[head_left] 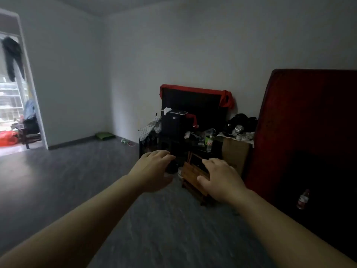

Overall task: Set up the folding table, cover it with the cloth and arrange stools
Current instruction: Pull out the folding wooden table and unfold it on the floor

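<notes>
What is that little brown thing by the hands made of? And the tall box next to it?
The small brown stool looks like wood: warm brown, flat boards with slats, a dull finish. The tall tan box looks like cardboard: plain, matte, flat-sided. The room is dim, so both are best guesses.

Both bare forearms are extending forward, palms facing down. The left hand [154,169] is hovering with fingers loosely spread; the right hand [222,180] is hovering alongside, fingers likewise spread, gripping nothing.
</notes>
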`<action>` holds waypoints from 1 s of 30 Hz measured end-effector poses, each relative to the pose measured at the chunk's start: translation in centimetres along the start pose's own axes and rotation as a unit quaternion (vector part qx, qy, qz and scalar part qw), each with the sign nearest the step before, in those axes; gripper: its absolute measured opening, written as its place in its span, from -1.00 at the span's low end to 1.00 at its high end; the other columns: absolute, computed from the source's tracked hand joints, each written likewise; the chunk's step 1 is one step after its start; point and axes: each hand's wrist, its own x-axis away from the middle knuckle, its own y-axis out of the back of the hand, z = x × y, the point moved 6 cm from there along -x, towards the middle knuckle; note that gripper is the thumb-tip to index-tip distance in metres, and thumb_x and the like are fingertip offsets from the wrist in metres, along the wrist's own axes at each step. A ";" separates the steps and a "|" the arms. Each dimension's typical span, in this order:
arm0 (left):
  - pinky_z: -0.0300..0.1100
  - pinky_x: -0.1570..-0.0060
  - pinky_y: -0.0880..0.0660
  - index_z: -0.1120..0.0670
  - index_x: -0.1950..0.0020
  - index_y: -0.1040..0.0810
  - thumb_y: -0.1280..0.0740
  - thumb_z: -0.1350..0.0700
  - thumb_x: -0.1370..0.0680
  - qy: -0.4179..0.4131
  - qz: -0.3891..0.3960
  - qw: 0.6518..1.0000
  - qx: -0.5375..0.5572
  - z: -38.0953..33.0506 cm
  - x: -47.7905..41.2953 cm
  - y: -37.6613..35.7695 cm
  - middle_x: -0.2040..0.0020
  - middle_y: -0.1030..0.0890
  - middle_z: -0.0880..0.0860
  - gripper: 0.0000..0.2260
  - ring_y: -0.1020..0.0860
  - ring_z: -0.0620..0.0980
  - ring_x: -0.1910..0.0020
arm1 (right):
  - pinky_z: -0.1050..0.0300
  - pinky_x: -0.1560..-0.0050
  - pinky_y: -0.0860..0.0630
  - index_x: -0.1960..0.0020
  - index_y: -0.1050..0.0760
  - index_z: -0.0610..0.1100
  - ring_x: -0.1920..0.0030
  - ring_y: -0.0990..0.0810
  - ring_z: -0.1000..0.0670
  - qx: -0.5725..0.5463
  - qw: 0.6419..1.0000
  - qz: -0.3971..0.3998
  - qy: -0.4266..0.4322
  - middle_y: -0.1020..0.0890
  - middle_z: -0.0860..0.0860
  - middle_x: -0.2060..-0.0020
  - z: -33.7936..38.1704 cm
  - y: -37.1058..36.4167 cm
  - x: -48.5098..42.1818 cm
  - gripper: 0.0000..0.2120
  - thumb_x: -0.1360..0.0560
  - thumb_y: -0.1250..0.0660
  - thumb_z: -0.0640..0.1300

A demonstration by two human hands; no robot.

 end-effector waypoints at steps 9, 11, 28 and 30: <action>0.02 -0.43 -0.28 -0.11 -0.54 -0.31 -0.30 -0.24 -0.51 -0.011 0.032 0.999 0.013 10.0 -10.6 -11.1 -0.52 -0.33 -0.04 -0.38 -0.28 0.02 -0.51 | -0.07 -0.42 -0.27 -0.57 -0.14 0.02 -0.48 -0.25 -0.07 0.020 0.998 0.043 -0.037 -0.28 0.00 -0.51 -2.0 -8.8 -14.9 -0.35 -0.57 -0.15 0.25; 0.02 -0.44 -0.27 -0.10 -0.54 -0.31 -0.31 -0.24 -0.51 -0.020 0.041 0.999 0.016 12.1 -13.3 -12.7 -0.52 -0.34 -0.03 -0.38 -0.28 0.02 -0.51 | -0.06 -0.40 -0.30 -0.56 -0.16 0.03 -0.45 -0.29 -0.07 0.014 0.997 0.048 -0.052 -0.31 0.01 -0.48 -2.4 -10.2 -17.7 -0.36 -0.56 -0.16 0.25; 0.06 -0.44 -0.26 -0.09 -0.54 -0.30 -0.30 -0.25 -0.53 -0.044 0.086 0.995 0.022 17.1 -36.8 -27.8 -0.54 -0.32 -0.01 -0.39 -0.25 0.04 -0.54 | -0.08 -0.34 -0.35 -0.51 -0.26 -0.03 -0.39 -0.35 -0.10 -0.021 0.993 0.059 -0.096 -0.39 -0.04 -0.41 -15.9 -19.6 -39.7 -0.43 -0.58 -0.16 0.19; 0.05 -0.43 -0.26 -0.09 -0.53 -0.31 -0.29 -0.25 -0.53 -0.045 0.091 0.995 0.019 16.9 -40.0 -29.3 -0.54 -0.33 -0.02 -0.40 -0.26 0.03 -0.53 | -0.08 -0.35 -0.35 -0.51 -0.25 -0.03 -0.39 -0.35 -0.10 -0.033 0.993 0.056 -0.103 -0.39 -0.04 -0.41 -18.4 -20.2 -42.2 -0.43 -0.58 -0.16 0.19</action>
